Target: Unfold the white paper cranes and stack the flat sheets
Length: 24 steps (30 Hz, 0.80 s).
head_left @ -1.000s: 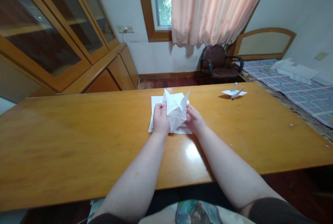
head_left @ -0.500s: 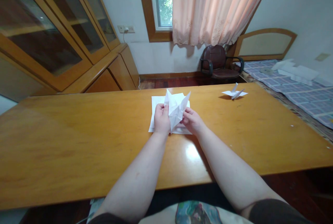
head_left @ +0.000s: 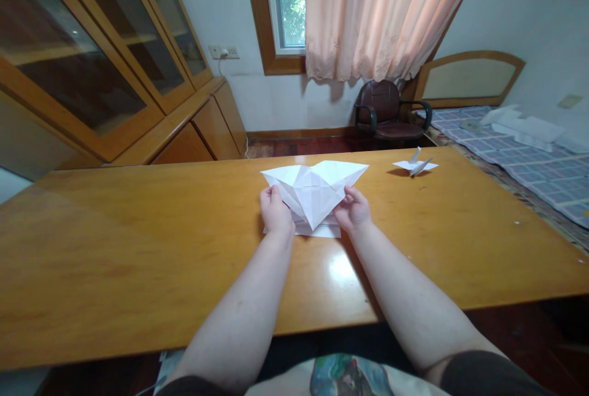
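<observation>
A creased white paper [head_left: 315, 190] is spread wide between my hands, with a point hanging down at its middle and a corner reaching out at each side. My left hand [head_left: 276, 209] pinches its left part between thumb and fingers. On the right, my right hand [head_left: 353, 207] grips the other side the same way. Beneath the held paper lie white sheets [head_left: 324, 231] on the table, mostly covered by it. A folded paper crane [head_left: 416, 166] rests to the right, near the table's far edge.
The wooden table [head_left: 138, 261] spans the view. Beyond its far edge stands a dark red armchair [head_left: 384, 107]. Glass-door cabinets [head_left: 184, 132] line the left side. A bed [head_left: 515, 144] with white papers on it is at the right.
My hands have moved apart, and the paper between them has opened from a narrow folded shape with upright points into a wide one.
</observation>
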Each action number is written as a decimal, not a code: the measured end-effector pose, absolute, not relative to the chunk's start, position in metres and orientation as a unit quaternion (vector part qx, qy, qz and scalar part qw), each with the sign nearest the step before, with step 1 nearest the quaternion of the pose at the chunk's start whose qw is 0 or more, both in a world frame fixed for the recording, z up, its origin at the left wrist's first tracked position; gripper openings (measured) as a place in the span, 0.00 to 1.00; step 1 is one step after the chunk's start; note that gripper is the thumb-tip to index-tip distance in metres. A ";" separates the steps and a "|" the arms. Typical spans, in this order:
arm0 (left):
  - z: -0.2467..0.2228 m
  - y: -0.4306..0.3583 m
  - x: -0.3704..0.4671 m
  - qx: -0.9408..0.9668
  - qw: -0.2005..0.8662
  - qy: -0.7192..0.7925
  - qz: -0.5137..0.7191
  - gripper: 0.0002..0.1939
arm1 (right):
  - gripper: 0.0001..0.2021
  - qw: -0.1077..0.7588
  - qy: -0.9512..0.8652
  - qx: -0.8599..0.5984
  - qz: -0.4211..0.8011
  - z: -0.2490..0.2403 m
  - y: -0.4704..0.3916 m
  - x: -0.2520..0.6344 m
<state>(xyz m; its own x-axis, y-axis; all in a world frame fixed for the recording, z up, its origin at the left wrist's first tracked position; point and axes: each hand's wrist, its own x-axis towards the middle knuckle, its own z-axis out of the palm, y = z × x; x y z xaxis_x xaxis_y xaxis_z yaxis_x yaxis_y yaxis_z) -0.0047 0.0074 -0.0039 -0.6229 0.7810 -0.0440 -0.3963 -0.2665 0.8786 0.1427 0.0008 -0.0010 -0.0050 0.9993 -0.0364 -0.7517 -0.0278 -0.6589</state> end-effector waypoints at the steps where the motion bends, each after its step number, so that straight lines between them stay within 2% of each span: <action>1: -0.003 0.008 -0.005 0.202 0.382 0.464 0.773 0.12 | 0.03 0.644 -0.241 -0.243 0.684 -0.001 0.000 0.144; 3: -0.001 0.008 -0.006 0.200 0.387 0.452 0.779 0.13 | 0.07 0.607 -0.245 -0.198 0.730 0.000 -0.002 0.147; 8: 0.005 0.010 -0.011 0.224 0.472 0.403 0.751 0.16 | 0.27 0.477 -0.248 -0.186 0.822 0.000 -0.003 0.151; 17: 0.009 0.008 -0.019 0.353 0.575 0.350 0.650 0.16 | 0.38 0.214 -0.296 -0.228 0.902 0.000 -0.005 0.151; 19: 0.010 0.005 -0.018 0.361 0.580 0.345 0.644 0.14 | 0.35 0.217 -0.294 -0.234 0.901 0.002 -0.006 0.149; 24: 0.017 -0.002 -0.016 0.390 0.602 0.294 0.632 0.10 | 0.27 0.323 -0.283 -0.254 0.867 0.005 -0.008 0.136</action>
<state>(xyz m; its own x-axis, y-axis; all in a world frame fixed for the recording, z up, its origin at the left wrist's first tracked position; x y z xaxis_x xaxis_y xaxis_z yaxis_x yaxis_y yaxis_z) -0.0157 -0.0016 0.0168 0.0290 0.9900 0.1383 -0.5319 -0.1019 0.8407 0.1358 -0.0075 0.0047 -0.6620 0.7042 -0.2567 -0.4171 -0.6307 -0.6544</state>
